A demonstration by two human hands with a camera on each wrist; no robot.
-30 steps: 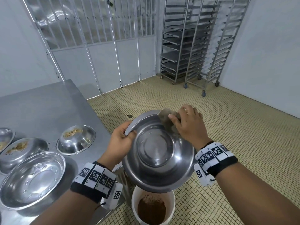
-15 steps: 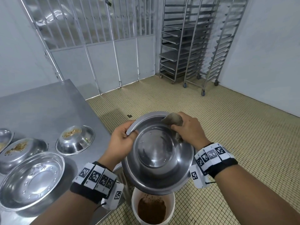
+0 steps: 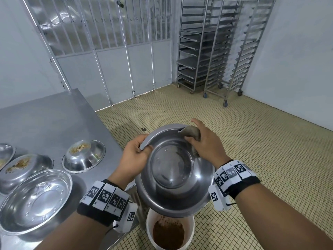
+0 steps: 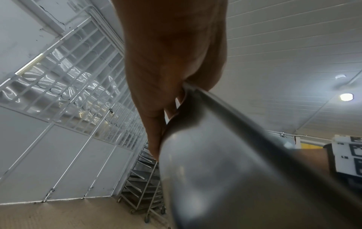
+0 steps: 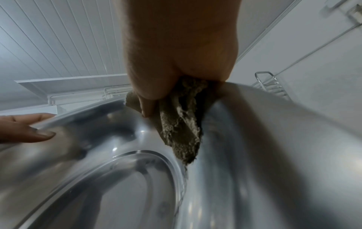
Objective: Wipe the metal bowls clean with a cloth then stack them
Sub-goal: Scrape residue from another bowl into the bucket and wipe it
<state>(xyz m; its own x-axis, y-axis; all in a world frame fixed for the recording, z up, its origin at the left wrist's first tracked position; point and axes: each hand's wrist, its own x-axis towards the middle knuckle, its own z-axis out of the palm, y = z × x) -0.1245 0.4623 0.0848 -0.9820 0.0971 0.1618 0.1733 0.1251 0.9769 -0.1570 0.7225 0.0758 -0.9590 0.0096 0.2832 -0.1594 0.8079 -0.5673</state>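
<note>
No writing shows anywhere, only square marker patterns on both wristbands. The left hand point(image 3: 134, 156) pinches the bowl point(image 3: 175, 170) at its left rim, thumb inside. Across the tilted bowl, the right hand point(image 3: 207, 143) grips a bunched cloth point(image 3: 191, 132) against the inner far-right wall.

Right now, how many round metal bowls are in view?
5: one tilted in the left hand, round metal bowl, and four on the steel table: cut off at the frame edge; more may be hidden.
</note>
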